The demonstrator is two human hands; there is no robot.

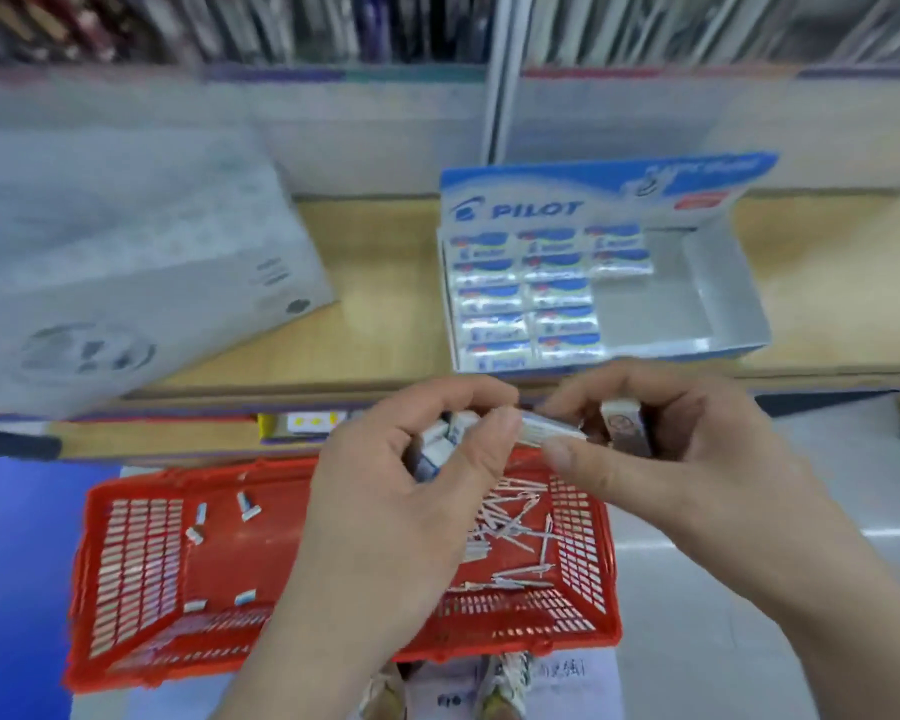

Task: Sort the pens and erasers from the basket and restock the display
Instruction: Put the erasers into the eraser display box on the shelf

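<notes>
A red plastic basket (131,589) sits on the floor below me, with a pile of white pens (510,532) at its right and a few loose erasers (246,506) at its left. My left hand (401,491) grips a small stack of blue-and-white erasers (440,439) above the basket. My right hand (661,449) holds another eraser (625,426), and both hands pinch one flat eraser (549,427) between them. On the wooden shelf stands the blue Pilot display box (728,314); erasers (526,298) fill its left columns, while its right part is bare.
A large grey cardboard box (126,283) lies tilted on the shelf at the left. Books stand in a blurred row on the shelf above. A yellow price label (302,424) is on the shelf's front edge. My shoes (500,688) stand on paper below the basket.
</notes>
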